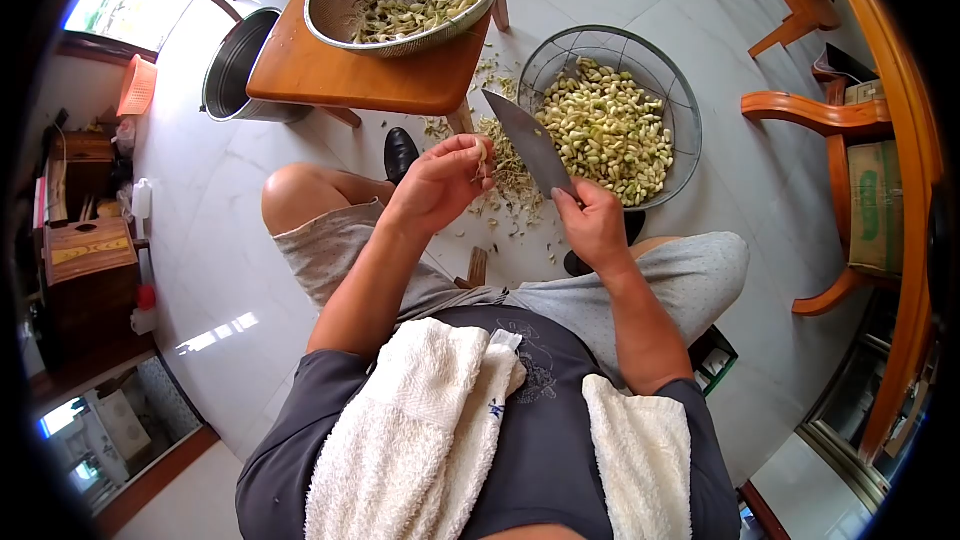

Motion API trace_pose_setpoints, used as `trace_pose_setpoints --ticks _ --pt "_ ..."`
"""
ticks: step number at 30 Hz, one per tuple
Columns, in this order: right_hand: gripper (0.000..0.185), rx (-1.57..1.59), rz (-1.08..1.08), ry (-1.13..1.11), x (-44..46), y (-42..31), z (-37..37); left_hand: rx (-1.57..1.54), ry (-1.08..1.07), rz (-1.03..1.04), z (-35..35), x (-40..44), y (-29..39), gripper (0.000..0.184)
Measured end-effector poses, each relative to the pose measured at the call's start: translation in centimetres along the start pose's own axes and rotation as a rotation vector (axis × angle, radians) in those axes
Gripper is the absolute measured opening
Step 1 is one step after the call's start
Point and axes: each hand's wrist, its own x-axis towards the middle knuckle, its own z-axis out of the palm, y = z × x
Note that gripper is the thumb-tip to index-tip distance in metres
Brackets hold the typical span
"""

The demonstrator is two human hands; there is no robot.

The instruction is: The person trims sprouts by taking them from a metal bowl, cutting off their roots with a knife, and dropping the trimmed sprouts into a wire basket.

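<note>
My left hand is closed in a pinch around a small pale bulb with thin roots hanging from it. My right hand grips the handle of a broad-bladed knife, its dark blade pointing up and to the left. The blade is apart from the bulb. Beyond the knife, a wide wire-framed basket on the floor holds a heap of pale green trimmed bulbs. Roots and trimmings lie scattered on the floor beneath my hands.
A metal colander with more untrimmed bulbs rests on a wooden stool. Behind it stands a dark metal bucket. Wooden chairs are at the upper right, and a cardboard box is at the right. White towels hang over my chest.
</note>
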Motion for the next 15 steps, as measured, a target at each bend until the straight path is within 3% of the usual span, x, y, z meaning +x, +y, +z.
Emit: trace_pose_setpoints --ticks 3,6,15 --pt "0.013 0.069 0.0 0.027 -0.2 -0.1 -0.1 -0.013 0.0 0.001 -1.1 0.2 0.2 0.011" --pt "0.013 0.081 -0.01 0.006 -0.4 0.0 -0.4 -0.094 -0.18 0.012 -1.9 0.8 0.2 0.008" --pt "0.016 -0.031 -0.356 0.116 -1.1 -1.6 -0.1 -0.128 0.227 0.005 -0.6 0.6 -0.6 0.005"
